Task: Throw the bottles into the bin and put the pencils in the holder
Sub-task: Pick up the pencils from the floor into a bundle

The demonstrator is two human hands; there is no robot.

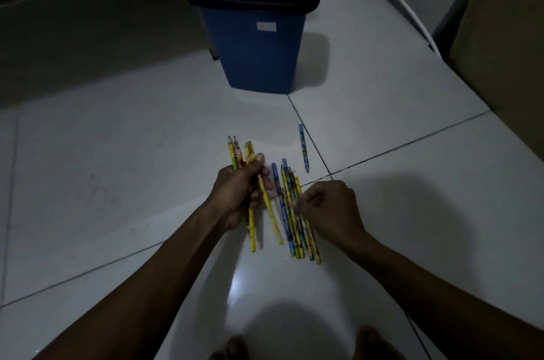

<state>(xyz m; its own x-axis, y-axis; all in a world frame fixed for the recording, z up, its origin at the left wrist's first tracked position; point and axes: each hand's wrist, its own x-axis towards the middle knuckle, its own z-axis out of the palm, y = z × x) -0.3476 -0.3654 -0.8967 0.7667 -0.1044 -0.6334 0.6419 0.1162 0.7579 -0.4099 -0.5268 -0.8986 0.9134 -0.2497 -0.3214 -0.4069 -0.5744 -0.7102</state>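
My left hand (pixel 240 193) grips a bunch of yellow, green and red pencils (pixel 250 224), their tips pointing away from me. My right hand (pixel 329 209) is closed, pinching at a second cluster of blue and yellow pencils (pixel 294 230) that lies on the white tiled floor just to its left. A single blue pencil (pixel 303 147) lies apart, farther out to the right. A blue bin (pixel 259 44) with a dark swing lid stands on the floor beyond the pencils. No bottle and no pencil holder is in view.
A brown cabinet or box (pixel 500 30) stands at the right edge, with a white cable (pixel 412 12) running along the floor beside it. My bare feet (pixel 297 345) show at the bottom. The left side is dark floor.
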